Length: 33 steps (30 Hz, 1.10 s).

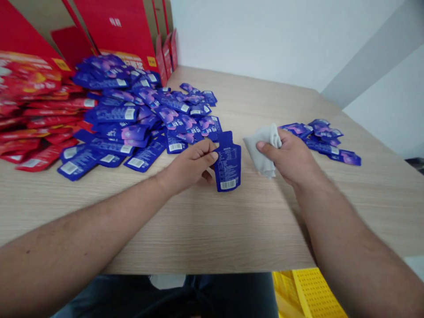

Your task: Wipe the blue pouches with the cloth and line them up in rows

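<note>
My left hand (195, 162) pinches a blue pouch (228, 165) by its left edge, holding it up above the table with the printed text and barcode side facing me. To the right of it, my right hand (288, 152) grips a folded pale grey cloth (263, 148) between thumb and fingers. Cloth and pouch are a small gap apart. Beyond my left hand lies a big heap of similar blue pouches (132, 110). A smaller group of blue pouches (321, 137) lies on the table behind my right hand.
Red pouches (43, 110) are stacked at the left. Behind them, red cardboard boxes (115, 28) stand against the white wall (251, 39). The wooden table (205, 238) ends just in front of my lap. A yellow plastic crate (314, 293) is below its front edge, at the right.
</note>
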{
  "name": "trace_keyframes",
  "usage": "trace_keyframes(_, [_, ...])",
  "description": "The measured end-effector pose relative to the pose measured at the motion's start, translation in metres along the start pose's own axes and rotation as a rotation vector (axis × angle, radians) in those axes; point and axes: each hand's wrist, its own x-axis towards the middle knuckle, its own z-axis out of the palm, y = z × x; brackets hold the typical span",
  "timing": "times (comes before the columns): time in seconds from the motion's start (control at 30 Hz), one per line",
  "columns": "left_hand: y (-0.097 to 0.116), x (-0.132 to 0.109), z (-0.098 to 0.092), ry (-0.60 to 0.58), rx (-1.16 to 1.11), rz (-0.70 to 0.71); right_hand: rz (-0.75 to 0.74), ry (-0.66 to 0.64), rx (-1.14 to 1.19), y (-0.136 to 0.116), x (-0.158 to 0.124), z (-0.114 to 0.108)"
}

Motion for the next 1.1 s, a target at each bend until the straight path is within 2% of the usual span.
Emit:
trace_keyframes(0.13, [0.017, 0.005, -0.018, 0.223, 0.288, 0.173, 0.085, -0.029, 0.029, -0.001, 0.0, 0.003])
trace_keyframes(0.37, [0.058, 0.015, -0.056, 0.561, 0.473, 0.263, 0.106, -0.123, -0.022, -0.009, -0.001, 0.007])
trace_keyframes(0.43, [0.067, 0.022, -0.074, 0.642, 0.669, 0.34, 0.099, -0.137, -0.032, -0.01, -0.001, 0.007])
trace_keyframes(0.5, [0.074, 0.029, -0.096, 0.745, 0.967, 0.42, 0.086, -0.144, -0.045, -0.01, -0.001, 0.007])
trace_keyframes(0.57, [0.078, 0.036, -0.116, 0.816, 1.226, 0.425, 0.064, -0.142, -0.065, -0.01, 0.0, 0.008])
trace_keyframes(0.67, [0.074, 0.044, -0.137, 0.802, 1.546, 0.221, 0.041, -0.138, -0.086, -0.009, 0.002, 0.01])
trace_keyframes(0.73, [0.066, 0.047, -0.146, 0.693, 1.711, 0.061, 0.046, -0.146, -0.083, -0.008, 0.002, 0.012])
trace_keyframes(0.8, [0.057, 0.048, -0.153, 0.568, 1.83, -0.018, 0.048, -0.159, -0.076, -0.006, 0.003, 0.012])
trace_keyframes(0.87, [0.05, 0.049, -0.157, 0.506, 1.892, -0.016, 0.038, -0.17, -0.076, -0.003, 0.003, 0.013])
trace_keyframes(0.97, [0.046, 0.049, -0.159, 0.506, 1.898, 0.019, 0.021, -0.172, -0.09, 0.0, 0.004, 0.013])
trace_keyframes(1.1, [0.051, 0.042, -0.142, 0.531, 1.894, 0.098, 0.028, -0.159, -0.118, -0.002, 0.004, 0.015])
